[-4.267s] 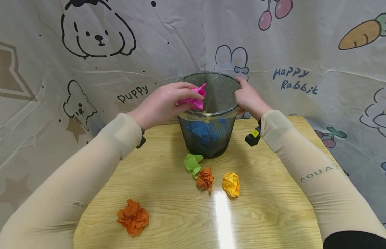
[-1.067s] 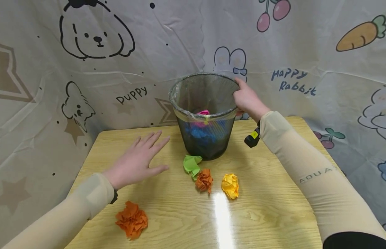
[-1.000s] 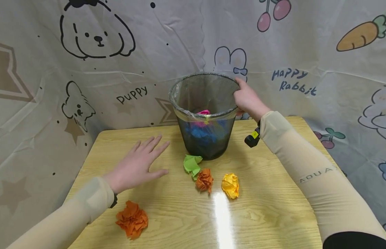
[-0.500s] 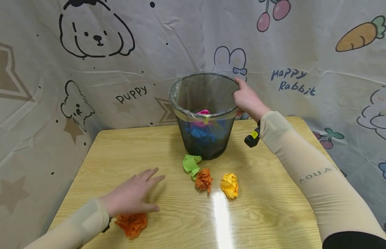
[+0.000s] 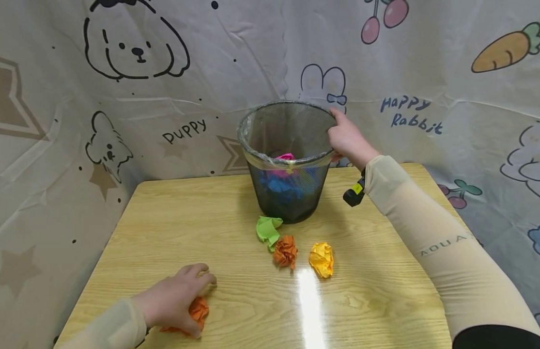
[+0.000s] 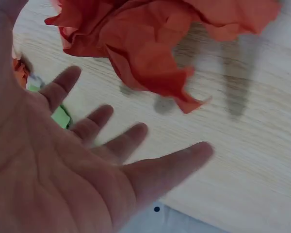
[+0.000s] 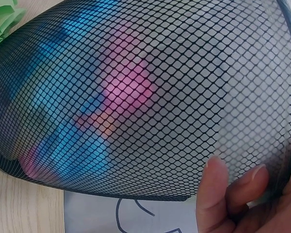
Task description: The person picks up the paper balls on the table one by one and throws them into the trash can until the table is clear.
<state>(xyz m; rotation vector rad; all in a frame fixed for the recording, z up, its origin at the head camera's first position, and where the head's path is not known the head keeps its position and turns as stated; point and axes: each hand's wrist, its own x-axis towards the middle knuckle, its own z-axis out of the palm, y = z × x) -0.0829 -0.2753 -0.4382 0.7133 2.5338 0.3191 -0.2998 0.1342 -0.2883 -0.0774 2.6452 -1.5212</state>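
My left hand [image 5: 176, 298] is over a crumpled orange paper ball [image 5: 199, 311] at the table's near left. In the left wrist view its fingers are spread and a gap separates them from the orange paper [image 6: 140, 39]; the thumb is mostly out of that view. With my right hand [image 5: 350, 138] I grip the right rim of a black mesh wastebasket [image 5: 291, 194], which stands upright in a clear liner. Through the mesh show blue paper and a pink crumpled paper [image 7: 128, 87]. Some of the right fingers are hidden by the basket.
In front of the basket lie a green crumpled paper [image 5: 268, 230], a smaller brownish-orange ball [image 5: 285, 252] and a yellow ball [image 5: 321, 260]. The wooden table [image 5: 374, 291] meets a printed cloth backdrop [image 5: 235, 58] behind and at the sides.
The pink paper went from my left hand into the wastebasket. Since then the left hand has come down and nearer, over the orange ball, its fingers bending. My right hand has stayed on the rim.
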